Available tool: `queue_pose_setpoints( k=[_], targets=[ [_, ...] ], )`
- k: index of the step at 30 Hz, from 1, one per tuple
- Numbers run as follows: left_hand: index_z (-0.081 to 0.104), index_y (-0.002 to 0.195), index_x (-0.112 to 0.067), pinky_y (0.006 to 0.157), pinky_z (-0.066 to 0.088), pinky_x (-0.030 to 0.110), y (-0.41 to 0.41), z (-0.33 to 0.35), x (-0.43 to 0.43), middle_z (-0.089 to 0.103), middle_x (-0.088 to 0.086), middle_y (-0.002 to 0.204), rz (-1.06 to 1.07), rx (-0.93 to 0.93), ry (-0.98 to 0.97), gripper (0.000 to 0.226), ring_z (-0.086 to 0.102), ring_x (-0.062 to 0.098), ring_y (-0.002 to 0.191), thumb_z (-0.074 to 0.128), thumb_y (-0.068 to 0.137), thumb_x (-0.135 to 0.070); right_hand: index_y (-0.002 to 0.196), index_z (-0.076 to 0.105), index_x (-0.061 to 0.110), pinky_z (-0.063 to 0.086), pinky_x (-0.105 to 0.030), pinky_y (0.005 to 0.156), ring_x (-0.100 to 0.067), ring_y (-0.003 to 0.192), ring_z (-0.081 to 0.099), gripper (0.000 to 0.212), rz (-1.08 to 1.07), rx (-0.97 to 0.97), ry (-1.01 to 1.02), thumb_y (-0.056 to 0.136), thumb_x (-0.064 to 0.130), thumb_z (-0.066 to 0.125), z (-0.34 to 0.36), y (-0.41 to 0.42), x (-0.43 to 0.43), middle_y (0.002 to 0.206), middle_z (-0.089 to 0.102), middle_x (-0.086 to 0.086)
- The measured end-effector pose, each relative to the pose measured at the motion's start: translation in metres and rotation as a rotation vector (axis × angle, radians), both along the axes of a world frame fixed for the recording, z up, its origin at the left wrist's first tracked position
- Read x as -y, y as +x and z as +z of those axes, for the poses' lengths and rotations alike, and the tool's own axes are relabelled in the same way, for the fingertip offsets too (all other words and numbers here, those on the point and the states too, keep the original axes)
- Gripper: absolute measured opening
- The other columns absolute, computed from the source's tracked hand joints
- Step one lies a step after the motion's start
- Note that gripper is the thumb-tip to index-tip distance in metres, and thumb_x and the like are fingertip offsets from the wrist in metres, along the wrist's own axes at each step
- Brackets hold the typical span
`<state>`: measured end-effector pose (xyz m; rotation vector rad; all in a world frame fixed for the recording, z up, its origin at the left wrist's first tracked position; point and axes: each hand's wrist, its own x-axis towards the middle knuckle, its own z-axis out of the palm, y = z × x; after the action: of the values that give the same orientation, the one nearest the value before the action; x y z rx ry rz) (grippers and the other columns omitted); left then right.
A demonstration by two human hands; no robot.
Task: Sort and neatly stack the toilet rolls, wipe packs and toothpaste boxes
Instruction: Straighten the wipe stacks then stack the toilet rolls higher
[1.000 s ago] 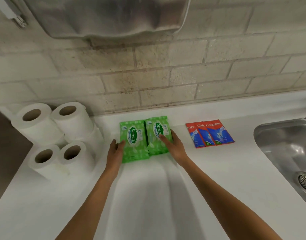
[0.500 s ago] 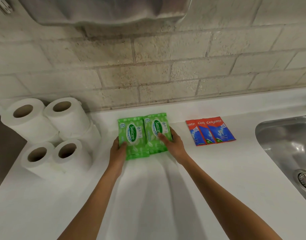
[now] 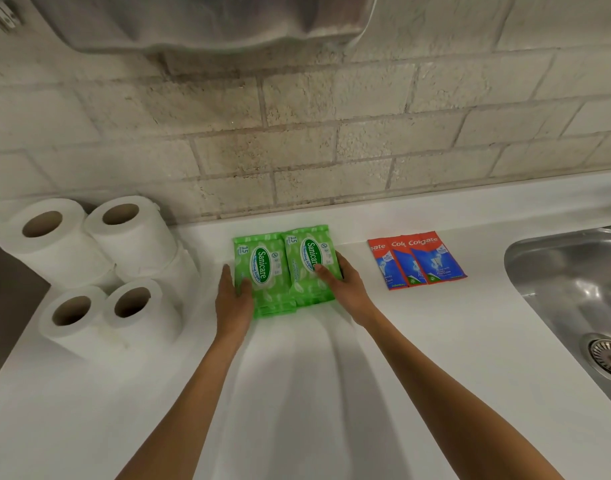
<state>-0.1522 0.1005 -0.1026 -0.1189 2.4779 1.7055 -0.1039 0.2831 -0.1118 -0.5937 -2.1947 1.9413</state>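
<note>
Two stacks of green Sanicare wipe packs lie side by side on the white counter near the wall, the left stack (image 3: 260, 271) and the right stack (image 3: 307, 254). My left hand (image 3: 233, 299) grips the left stack's outer edge with its thumb on top. At the right stack's outer edge my right hand (image 3: 347, 289) holds on, with one digit laid over the top pack. Three red and blue Colgate toothpaste boxes (image 3: 418, 261) lie in an overlapping row to the right. Several white toilet rolls (image 3: 130, 233) stand stacked at the left.
A steel sink (image 3: 574, 271) with a drain (image 3: 608, 355) is sunk into the counter (image 3: 297, 393) at the right. A brick wall runs behind, with a metal fixture (image 3: 207, 19) hanging overhead. The counter's left edge drops off beside the rolls.
Both hands have closed in from the sides onto the two wipe stacks, and the left stack now sits straighter against the right one. Rolls and toothpaste boxes have not moved.
</note>
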Motion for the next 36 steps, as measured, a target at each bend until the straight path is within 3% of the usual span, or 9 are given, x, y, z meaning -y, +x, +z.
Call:
queue_pose_setpoints(
  k=[3,6,12,15,22,26,29,33,36],
  targets=[
    [0.028,0.146,-0.008,0.117,0.024,0.033,0.018,0.010,-0.011,0.033,0.009,0.152,-0.006,-0.318,-0.192,0.053,0.030,0.023,0.141,0.046,0.096,-0.015,0.134,0.047,0.020,0.047,-0.038,0.103,-0.013,0.115,0.059,0.050,-0.031,-0.016,-0.027,0.088,0.034,0.059,-0.003,0.001,0.000,0.126,0.062,0.003],
    [0.037,0.142,-0.008,0.114,0.027,0.033,0.032,0.009,-0.022,0.041,0.011,0.147,-0.279,-0.524,-0.395,0.057,0.035,0.026,0.139,0.056,0.090,-0.020,0.136,0.046,0.022,0.048,-0.036,0.101,-0.012,0.117,0.059,0.057,-0.041,-0.025,-0.015,0.085,0.040,0.062,-0.006,0.004,0.001,0.129,0.061,0.003],
    [0.054,0.130,-0.005,0.106,0.028,0.045,0.023,-0.012,-0.029,0.060,0.018,0.129,-0.487,-0.644,-0.673,0.055,0.055,0.035,0.122,0.069,0.079,-0.020,0.132,0.050,0.017,0.053,-0.024,0.088,-0.013,0.108,0.063,0.044,-0.015,-0.067,0.015,0.090,0.026,0.058,-0.004,0.006,0.000,0.123,0.064,-0.001],
    [0.057,0.127,-0.006,0.105,0.032,0.047,0.020,-0.012,-0.033,0.061,0.018,0.127,-0.463,-0.674,-0.670,0.050,0.057,0.036,0.120,0.067,0.081,-0.018,0.134,0.049,0.017,0.052,-0.033,0.095,-0.016,0.111,0.062,0.043,-0.014,-0.061,0.031,0.092,0.025,0.055,-0.005,0.002,-0.001,0.124,0.064,-0.002],
    [0.038,0.143,-0.015,0.118,0.019,0.034,0.022,-0.010,-0.039,0.040,0.009,0.149,-0.463,-0.588,-0.636,0.050,0.032,0.025,0.142,0.050,0.095,-0.025,0.141,0.040,0.018,0.046,-0.041,0.103,-0.019,0.119,0.058,0.050,0.000,0.006,0.068,0.093,0.029,0.052,-0.007,-0.003,-0.003,0.131,0.060,-0.003],
    [0.040,0.141,-0.012,0.113,0.029,0.040,0.031,-0.002,-0.034,0.045,0.013,0.144,-0.460,-0.639,-0.590,0.053,0.039,0.031,0.137,0.053,0.093,-0.028,0.148,0.024,0.022,0.037,-0.038,0.110,-0.019,0.133,0.043,0.062,-0.108,0.001,0.166,0.094,0.035,0.051,0.005,0.003,0.003,0.144,0.045,-0.003],
    [0.040,0.141,-0.013,0.108,0.038,0.036,0.046,0.005,-0.016,0.048,0.009,0.143,-0.392,-0.653,-0.464,0.051,0.043,0.025,0.134,0.050,0.094,-0.029,0.145,0.032,0.019,0.031,-0.041,0.115,-0.020,0.139,0.034,0.058,-0.237,-0.144,0.309,0.093,0.037,0.049,0.020,0.012,0.021,0.149,0.040,-0.003],
    [0.051,0.133,-0.016,0.097,0.039,0.016,0.070,0.006,0.025,0.059,0.001,0.130,-0.235,-0.592,-0.299,0.047,0.053,0.012,0.120,0.042,0.091,-0.033,0.132,0.051,0.016,0.038,-0.030,0.109,-0.015,0.130,0.045,0.040,-0.198,-0.278,0.346,0.094,0.026,0.050,0.036,0.020,0.065,0.138,0.052,-0.004],
    [0.057,0.125,-0.012,0.096,0.042,0.018,0.084,0.004,0.062,0.062,-0.003,0.119,-0.135,-0.549,-0.240,0.037,0.056,0.009,0.111,0.048,0.092,-0.027,0.123,0.060,0.012,0.039,-0.009,0.097,-0.006,0.114,0.051,0.031,-0.119,-0.308,0.310,0.094,0.017,0.050,0.044,0.026,0.102,0.127,0.060,-0.004]
  ],
)
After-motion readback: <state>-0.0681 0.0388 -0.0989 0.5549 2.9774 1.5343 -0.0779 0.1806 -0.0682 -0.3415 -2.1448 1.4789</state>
